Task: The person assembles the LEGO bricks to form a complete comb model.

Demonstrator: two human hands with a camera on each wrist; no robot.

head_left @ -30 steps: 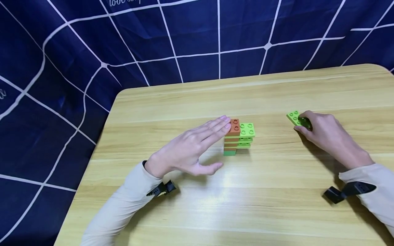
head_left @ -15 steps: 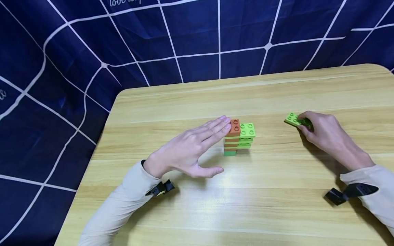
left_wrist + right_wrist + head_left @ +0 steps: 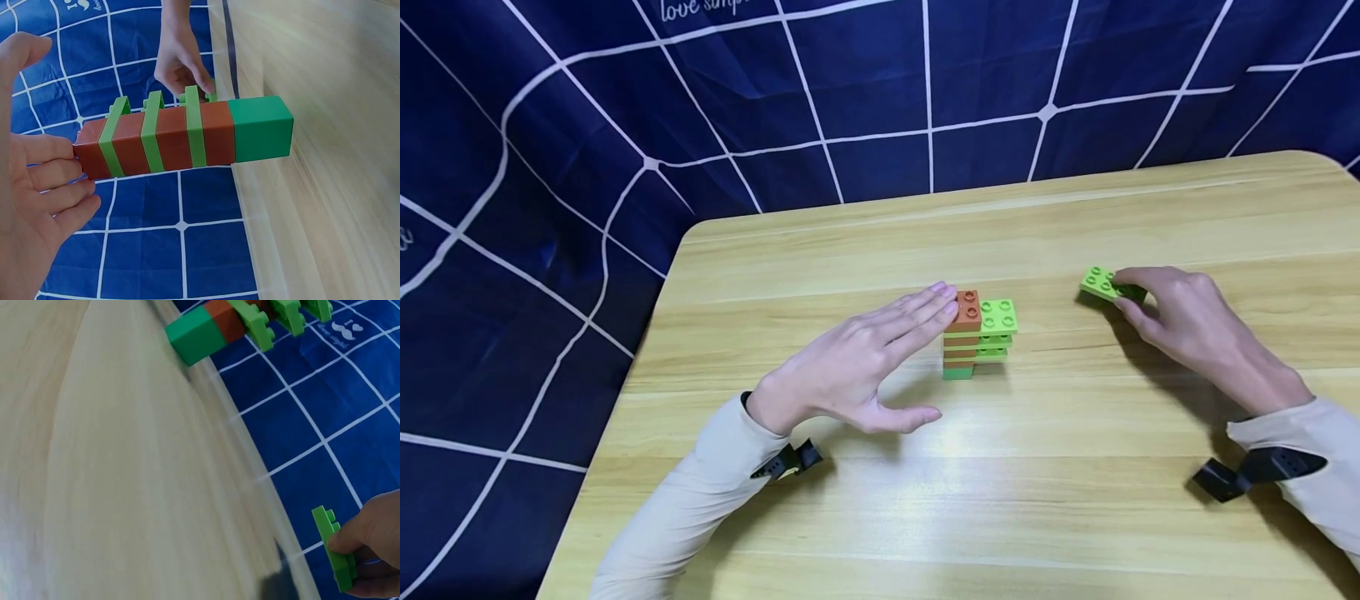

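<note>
A tower of toy building bricks stands upright on the table: a green brick (image 3: pixel 958 373) at the bottom, then brown-orange bricks (image 3: pixel 968 312) alternating with thin lime plates (image 3: pixel 997 317) that jut out to the right. My left hand (image 3: pixel 857 360) touches the tower's top brown-orange brick with straight fingertips, the thumb held apart. In the left wrist view, those fingertips meet the end of the brown-orange stack (image 3: pixel 172 140). Off to the right, my right hand (image 3: pixel 1191 325) pinches a separate lime plate (image 3: pixel 1097 283), studs upward, between thumb and fingers. Part of that plate is hidden by the fingers.
The wood-grain table (image 3: pixel 880 517) extends around the tower and both hands. Behind it and along its left side hangs a dark blue cloth (image 3: pixel 872 100) with white grid lines. Black wrist straps with small cameras (image 3: pixel 808 454) sit at both cuffs.
My right hand has shifted slightly left with the lime plate, which has turned a little and appears lifted off the table. My left hand stays against the tower top.
</note>
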